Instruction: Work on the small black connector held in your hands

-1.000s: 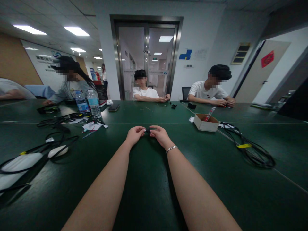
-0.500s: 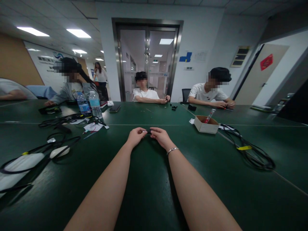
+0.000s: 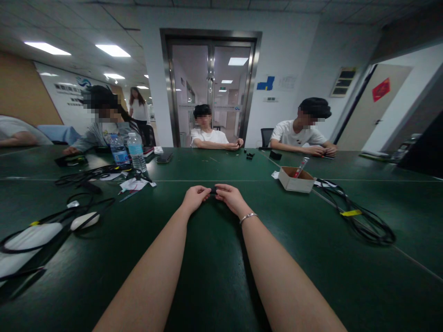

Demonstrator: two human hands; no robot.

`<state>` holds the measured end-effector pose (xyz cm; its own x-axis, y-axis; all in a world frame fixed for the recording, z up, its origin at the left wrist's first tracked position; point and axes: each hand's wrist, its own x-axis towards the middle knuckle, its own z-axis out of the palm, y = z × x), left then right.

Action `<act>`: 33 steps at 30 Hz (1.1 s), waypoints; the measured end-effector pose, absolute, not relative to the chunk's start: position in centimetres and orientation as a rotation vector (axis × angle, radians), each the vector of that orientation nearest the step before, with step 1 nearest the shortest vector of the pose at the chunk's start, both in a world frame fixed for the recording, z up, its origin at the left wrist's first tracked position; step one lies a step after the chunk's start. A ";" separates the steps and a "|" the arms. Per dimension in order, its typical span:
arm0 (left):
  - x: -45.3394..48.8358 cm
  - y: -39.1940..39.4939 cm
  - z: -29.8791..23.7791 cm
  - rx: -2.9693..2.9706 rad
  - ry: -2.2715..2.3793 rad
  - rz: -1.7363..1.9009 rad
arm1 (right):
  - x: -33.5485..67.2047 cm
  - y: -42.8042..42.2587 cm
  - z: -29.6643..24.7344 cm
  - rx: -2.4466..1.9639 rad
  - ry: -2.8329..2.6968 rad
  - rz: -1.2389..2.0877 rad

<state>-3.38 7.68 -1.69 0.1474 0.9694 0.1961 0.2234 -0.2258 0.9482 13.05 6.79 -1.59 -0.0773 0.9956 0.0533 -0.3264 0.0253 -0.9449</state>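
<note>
Between my hands, over the middle of the green table (image 3: 214, 240), is a small black piece (image 3: 213, 189), too small and too covered by fingers to tell its kind. My left hand (image 3: 196, 199) pinches its left end with thumb and fingertips. From the other side, my right hand (image 3: 229, 196) has its fingers closed on the right end; a silver bracelet (image 3: 248, 217) circles that wrist. Both forearms stretch forward across the tabletop, and the fingertips of the two hands nearly meet.
An open cardboard box (image 3: 296, 180) with a red-and-clear tube stands right of my hands, beside a coiled black cable (image 3: 367, 221). Leftward lie more cables, a white mouse (image 3: 85, 221), paper scraps (image 3: 133, 184) and two water bottles (image 3: 137, 153). Several people sit opposite.
My hands stay in nearly the same place, still on the black piece. A glint at my left fingertips no longer shows. The standing person in the background has shifted slightly left.
</note>
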 end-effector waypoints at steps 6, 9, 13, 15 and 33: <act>-3.3 7.5 -1.5 1.621 1.200 1.137 | 13.1 6.7 -1.5 -0.879 -1.033 1.388; -3.5 7.7 -1.7 1.649 1.212 1.123 | 13.1 6.6 -1.4 -0.882 -1.044 1.390; -3.6 7.9 -2.0 1.687 1.231 1.103 | 13.1 6.5 -1.4 -0.875 -1.040 1.389; -3.6 8.0 -2.1 1.702 1.240 1.097 | 13.0 6.5 -1.3 -0.867 -1.042 1.392; -3.4 8.2 -2.1 1.592 1.230 1.094 | 13.1 6.3 -1.3 -0.841 -1.061 1.409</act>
